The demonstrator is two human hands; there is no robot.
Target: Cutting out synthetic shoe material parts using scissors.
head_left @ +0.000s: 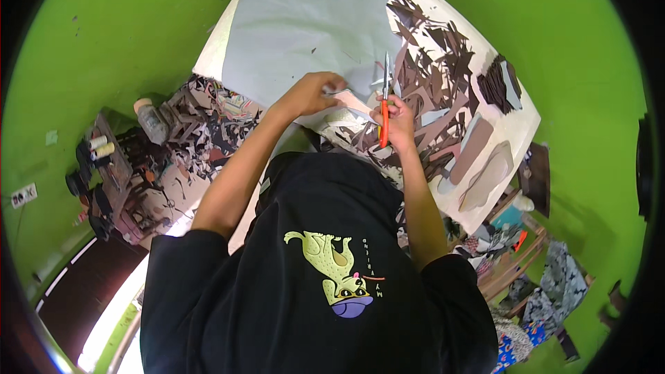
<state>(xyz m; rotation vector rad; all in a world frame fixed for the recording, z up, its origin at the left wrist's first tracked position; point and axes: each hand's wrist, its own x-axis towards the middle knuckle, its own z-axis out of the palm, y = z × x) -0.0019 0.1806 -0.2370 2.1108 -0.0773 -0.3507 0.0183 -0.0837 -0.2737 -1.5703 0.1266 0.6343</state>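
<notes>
In my right hand (396, 121) is a pair of scissors (384, 122) with orange handles, their metal blades pointing away from me. The blades look closed. A pale pink strip (355, 102) stretches between my two hands at the near edge of a large grey sheet (298, 21). My left hand (312, 95) curls its thumb and fingers about the strip's left end; its fingertips are slightly blurred. Whether the strip is loose or a turned-up part of the sheet, I cannot tell.
Dark brown offcuts (443, 55) litter the right side of the white table (523, 121). A stack of dark strips (495, 86) and flat brown sole-shaped pieces (488, 176) lie near its right edge. Scraps cover the floor at left, beside a wooden shelf (114, 156) with thread spools.
</notes>
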